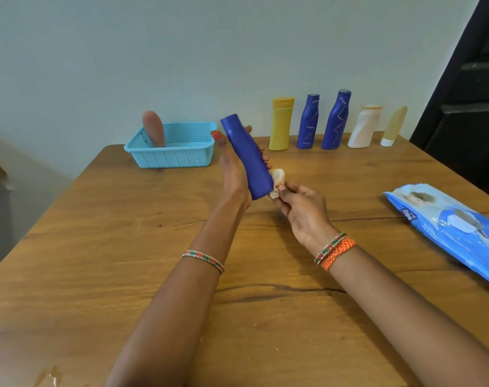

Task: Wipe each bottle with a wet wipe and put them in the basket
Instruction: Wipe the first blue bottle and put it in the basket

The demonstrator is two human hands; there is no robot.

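Holding the blue bottle (248,157) tilted above the table (98,275), the left hand (232,169) has its fingers curled round the body of it; the right hand (301,210) pinches a small crumpled wet wipe (277,180) against the lower end of the bottle, the end nearer to the person. I judge that the wiping is in progress; to do it well the left hand should turn the bottle slowly while the wipe goes along the whole length, also under the fingers, and the grip should be firm, because a wet surface can slip. One brown bottle (154,129) stands already in the basket (172,155), at its left side; the room beside it is free for the blue one. Five bottles wait in a row near the far edge: a yellow bottle (281,124) is the nearest to the hands, so the way to the basket should pass in front of it. The wipes pack (449,227) lies at the right, partly out of view.
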